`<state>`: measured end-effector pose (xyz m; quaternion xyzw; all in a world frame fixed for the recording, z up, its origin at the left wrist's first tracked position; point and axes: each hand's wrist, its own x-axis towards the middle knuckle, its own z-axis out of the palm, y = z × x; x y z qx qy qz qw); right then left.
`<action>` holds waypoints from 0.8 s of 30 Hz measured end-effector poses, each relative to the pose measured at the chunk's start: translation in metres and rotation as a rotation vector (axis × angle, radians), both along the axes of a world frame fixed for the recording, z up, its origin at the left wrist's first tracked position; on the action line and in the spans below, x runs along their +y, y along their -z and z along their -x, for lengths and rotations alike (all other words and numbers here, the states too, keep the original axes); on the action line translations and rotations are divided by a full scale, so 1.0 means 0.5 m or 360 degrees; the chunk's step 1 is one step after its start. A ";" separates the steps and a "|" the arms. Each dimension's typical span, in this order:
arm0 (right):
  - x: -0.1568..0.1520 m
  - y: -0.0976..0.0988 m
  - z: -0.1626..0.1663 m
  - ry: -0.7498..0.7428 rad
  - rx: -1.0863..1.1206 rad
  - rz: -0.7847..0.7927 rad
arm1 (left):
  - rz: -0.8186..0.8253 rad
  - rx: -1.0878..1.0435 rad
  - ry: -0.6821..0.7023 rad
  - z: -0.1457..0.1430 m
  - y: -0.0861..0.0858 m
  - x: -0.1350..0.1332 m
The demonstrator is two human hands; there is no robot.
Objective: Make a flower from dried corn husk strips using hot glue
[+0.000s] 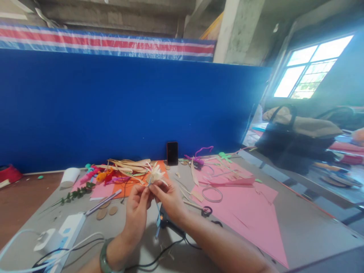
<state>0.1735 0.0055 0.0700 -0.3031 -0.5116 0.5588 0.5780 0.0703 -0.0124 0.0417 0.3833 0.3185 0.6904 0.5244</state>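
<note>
A cream flower with thin, husk-like petals (157, 173) stands upright between my fingertips. My left hand (137, 204) pinches its base from the left, thumb and forefinger closed. From the other side my right hand (169, 199) closes its fingers around the same base. A light-blue strip (158, 220) hangs down below the fingers; its upper end is partly hidden by them. Under my right hand lies a black tool with a cord, which looks like a glue gun (173, 226), partly covered. Dry husk strips (129, 167) lie behind the flower.
Pink paper (241, 212) spreads over the right side, with a grey ring of cord (212, 194) on it. A phone (172, 153) leans against the blue partition (136, 106). At left are a power strip (68, 237), white cup (70, 177), pen (104, 202) and green sprig (74, 194).
</note>
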 end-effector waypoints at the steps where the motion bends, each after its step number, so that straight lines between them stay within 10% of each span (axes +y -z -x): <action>1: 0.001 0.001 0.000 0.0004 -0.0005 -0.0001 | 0.0013 -0.0023 0.0027 -0.001 -0.001 -0.001; 24: 0.019 -0.025 -0.027 0.0044 -0.0066 -0.0135 | 0.0243 -0.0177 0.0542 0.020 -0.028 0.020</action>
